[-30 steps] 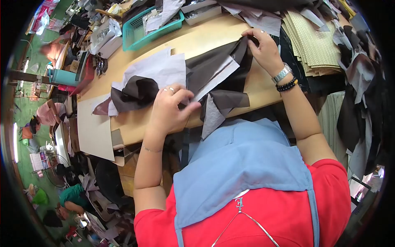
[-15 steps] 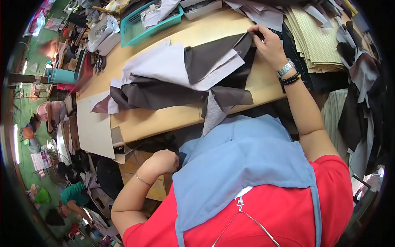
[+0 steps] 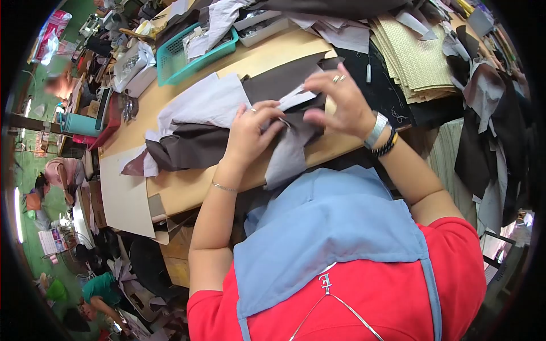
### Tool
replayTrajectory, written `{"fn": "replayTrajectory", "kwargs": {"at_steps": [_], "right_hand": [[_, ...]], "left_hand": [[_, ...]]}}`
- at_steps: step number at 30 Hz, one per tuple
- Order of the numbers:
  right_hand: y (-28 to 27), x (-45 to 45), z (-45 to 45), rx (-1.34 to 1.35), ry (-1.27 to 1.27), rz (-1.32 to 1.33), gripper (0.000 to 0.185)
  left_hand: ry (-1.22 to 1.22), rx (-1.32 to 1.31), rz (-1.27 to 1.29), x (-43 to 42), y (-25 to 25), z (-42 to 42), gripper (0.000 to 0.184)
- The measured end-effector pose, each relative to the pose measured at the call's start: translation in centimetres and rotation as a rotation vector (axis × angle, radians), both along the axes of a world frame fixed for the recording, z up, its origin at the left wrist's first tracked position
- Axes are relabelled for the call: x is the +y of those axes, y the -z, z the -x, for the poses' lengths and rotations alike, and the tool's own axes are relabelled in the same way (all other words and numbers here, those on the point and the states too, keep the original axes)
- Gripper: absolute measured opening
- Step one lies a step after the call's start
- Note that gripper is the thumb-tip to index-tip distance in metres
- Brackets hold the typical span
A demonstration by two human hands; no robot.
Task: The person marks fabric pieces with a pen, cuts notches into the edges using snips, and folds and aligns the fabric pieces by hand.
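I see thin dark-brown cloth [image 3: 205, 146] lying rumpled on the smooth desk [image 3: 267, 53], on the wearer's side of the perforated turquoise plastic basket [image 3: 199, 65], with matte pale fabric [image 3: 202, 102] draped across it. Right of the basket, the left hand [image 3: 250, 128] curls narrowly at the cloth, its pinch unclear to me, while the right hand [image 3: 344, 108], farther right, spreads wide, thumb apart. Stacked, woven-textured cream sheets [image 3: 406, 59] sit well right of the basket.
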State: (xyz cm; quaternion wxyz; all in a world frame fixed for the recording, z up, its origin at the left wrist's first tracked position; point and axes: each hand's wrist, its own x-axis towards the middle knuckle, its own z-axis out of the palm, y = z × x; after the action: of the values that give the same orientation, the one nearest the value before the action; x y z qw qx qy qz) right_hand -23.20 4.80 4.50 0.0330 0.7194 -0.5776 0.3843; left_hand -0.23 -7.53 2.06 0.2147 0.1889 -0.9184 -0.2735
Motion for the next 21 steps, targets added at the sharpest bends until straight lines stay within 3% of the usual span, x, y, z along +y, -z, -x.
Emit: {"fn": "replayTrajectory", "kwargs": {"at_steps": [3, 6, 7, 8, 11, 14, 16, 17, 20, 21], "right_hand": [[1.7, 0.7, -0.8, -0.148, 0.012, -0.338, 0.035], [2.7, -1.1, 0.0, -0.526, 0.096, -0.163, 0.032], [2.6, -1.5, 0.0, -0.483, 0.096, -0.01, 0.03], [2.5, -1.8, -0.2, -0.521, 0.022, -0.09, 0.032], [2.3, -2.0, -1.8, -0.7, -0.174, -0.422, 0.043], [3.0, -2.0, -4.4, -0.722, -0.264, -0.499, 0.052], [3.6, -2.5, -5.2, -0.657, -0.238, -0.395, 0.054], [3.7, -2.7, -5.5, -0.627, -0.222, -0.345, 0.055], [3.0, -3.5, -5.1, -0.766, -0.089, -0.393, 0.06], [2.9, -3.8, -4.8, -0.859, -0.108, -0.36, 0.051]], "left_hand": [[-0.231, 0.296, -0.387, -1.0, 2.5, 0.0, 0.012], [-0.449, 0.549, -0.501, -3.9, 5.1, -1.7, 0.016], [-0.452, 0.661, -0.589, -4.1, 4.9, -2.0, 0.017], [-0.451, 0.775, -0.675, -4.3, 4.7, -2.4, 0.018], [-0.517, 0.676, -0.567, -4.5, 4.6, -3.5, 0.02], [-0.478, 0.604, -0.567, -3.2, 3.7, -3.0, 0.017], [-0.399, 0.545, -0.609, -1.5, 2.7, -2.8, 0.016], [-0.38, 0.441, -0.504, -0.5, 2.0, -2.7, 0.014], [-0.299, 0.326, -0.265, 0.5, 2.6, -3.0, 0.01], [-0.289, 0.311, -0.219, 1.4, 1.7, -2.8, 0.01]]}}
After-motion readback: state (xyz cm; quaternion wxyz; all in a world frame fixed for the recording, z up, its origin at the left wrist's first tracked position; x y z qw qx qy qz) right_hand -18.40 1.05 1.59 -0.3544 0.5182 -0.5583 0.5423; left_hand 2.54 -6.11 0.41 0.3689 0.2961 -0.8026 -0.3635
